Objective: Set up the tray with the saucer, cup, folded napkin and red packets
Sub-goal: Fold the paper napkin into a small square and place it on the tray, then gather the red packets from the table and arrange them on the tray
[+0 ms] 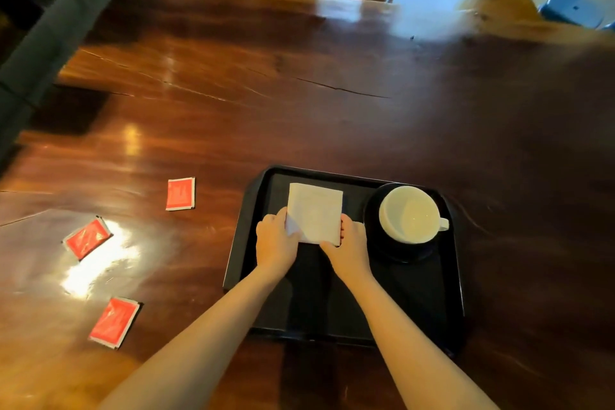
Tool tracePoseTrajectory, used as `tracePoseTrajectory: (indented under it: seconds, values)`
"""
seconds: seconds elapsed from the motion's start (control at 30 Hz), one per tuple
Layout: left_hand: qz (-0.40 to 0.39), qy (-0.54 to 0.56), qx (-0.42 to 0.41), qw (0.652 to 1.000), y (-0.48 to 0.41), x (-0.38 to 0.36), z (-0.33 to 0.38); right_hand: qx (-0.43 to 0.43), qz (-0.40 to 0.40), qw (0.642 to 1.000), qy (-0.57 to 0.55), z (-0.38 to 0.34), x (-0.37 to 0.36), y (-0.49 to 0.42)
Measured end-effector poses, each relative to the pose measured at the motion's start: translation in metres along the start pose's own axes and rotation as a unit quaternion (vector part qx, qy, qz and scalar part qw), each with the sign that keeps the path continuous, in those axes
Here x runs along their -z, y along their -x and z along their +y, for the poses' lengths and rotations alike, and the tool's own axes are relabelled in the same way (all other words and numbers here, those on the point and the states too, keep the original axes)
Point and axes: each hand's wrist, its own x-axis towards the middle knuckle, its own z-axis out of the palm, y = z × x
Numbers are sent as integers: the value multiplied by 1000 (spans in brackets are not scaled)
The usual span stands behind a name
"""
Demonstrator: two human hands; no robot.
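1. Napkin [316, 211], white and folded to a near-square, lies on the black tray [416, 306] in its far-left part, close to the far edge and well clear of the near edge. It sits a little skewed to the tray's sides.

2. Left hand [275, 243] has its fingers curled onto the napkin's near-left corner, where a small flap is lifted; right hand [349, 248] pinches the near-right corner, thumb along the near edge. Both are closed lightly on paper, nothing else in them.

3. Saucer [404, 251], dark, sits at the tray's far-right corner with the white cup [410, 214] on it. The cup is upright and its handle points toward the tray's right edge.

4. Axis: the napkin is almost square, so I judge no strong long axis; its fold edges run slightly off the tray's left and right edges.

5. Three red packets [180, 194] remain on the wooden table [233, 93], left of the tray and apart from one another.

6. Risks, as I judge them:
   - The lifted flap could spring open once released, because thin paper holds a crease poorly.
   - Sliding the napkin rightward could nudge the saucer, which lies just beside it.
   - Glossy packets on the polished table may skid under a fingertip.
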Motion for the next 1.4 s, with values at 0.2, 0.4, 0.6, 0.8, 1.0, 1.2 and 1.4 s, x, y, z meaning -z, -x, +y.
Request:
tracePoseTrajectory:
  seconds: [0.2,0.4,0.6,0.8,1.0,1.2,1.4]
  values:
    - [-5,19,18,1000,4,4,4,20,24,999,23,3,-4,-2]
    - [2,17,21,1000,4,5,2,36,28,999,20,3,-5,0]
    - [-7,19,22,1000,6,7,3,37,2,999,37,0,-2,-1]
    - [-16,-13,6,1000,4,28,16,36,-42,989,135,-21,12,1]
    - [-35,-47,-43,997,-10,80,17,90,-38,951,292,-80,31,-1]
    - [56,-21,18,998,3,152,-47,224,-111,916,314,-136,-6,9]
    - [104,-73,176,976,54,176,-171,303,-228,861,340,-160,-108,49]
